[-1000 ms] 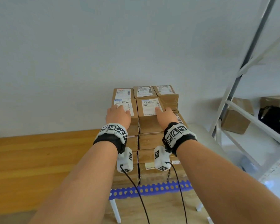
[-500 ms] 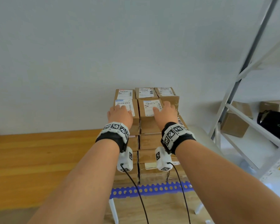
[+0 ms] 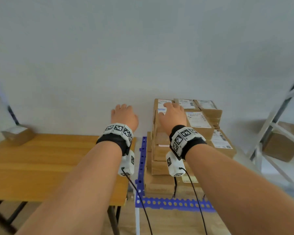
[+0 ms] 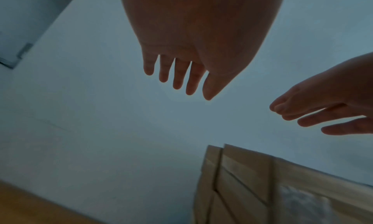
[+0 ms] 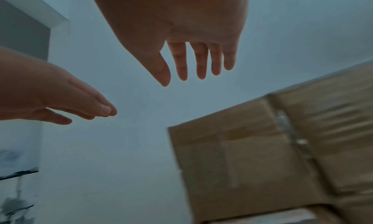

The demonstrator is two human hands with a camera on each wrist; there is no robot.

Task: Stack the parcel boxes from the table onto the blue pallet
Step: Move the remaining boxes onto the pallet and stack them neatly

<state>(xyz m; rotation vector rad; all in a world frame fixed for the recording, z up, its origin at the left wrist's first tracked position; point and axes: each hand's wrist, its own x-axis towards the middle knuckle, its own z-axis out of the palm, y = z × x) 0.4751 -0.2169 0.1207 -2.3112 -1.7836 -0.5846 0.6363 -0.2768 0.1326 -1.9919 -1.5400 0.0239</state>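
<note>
Both hands have lifted off the top boxes and swung left toward the wooden surface (image 3: 41, 167) since a second ago. Nearest the camera, the blue pallet (image 3: 173, 204) shows its perforated front edge, with the stack of parcel boxes (image 3: 161, 167) rising from it in several tiers. Left hand (image 3: 124, 116) hangs over the surface's far corner, fingers (image 4: 177, 77) straight and released; right hand (image 3: 172, 116) hovers above the stack, fingers (image 5: 199, 63) likewise loose, holding nothing. Farther left, one box (image 3: 18, 135) waits at the surface's back edge. Brown taped cardboard with white shipping labels, it looks stiff, light and non-slippery, probably best gripped by two opposite sides.
</note>
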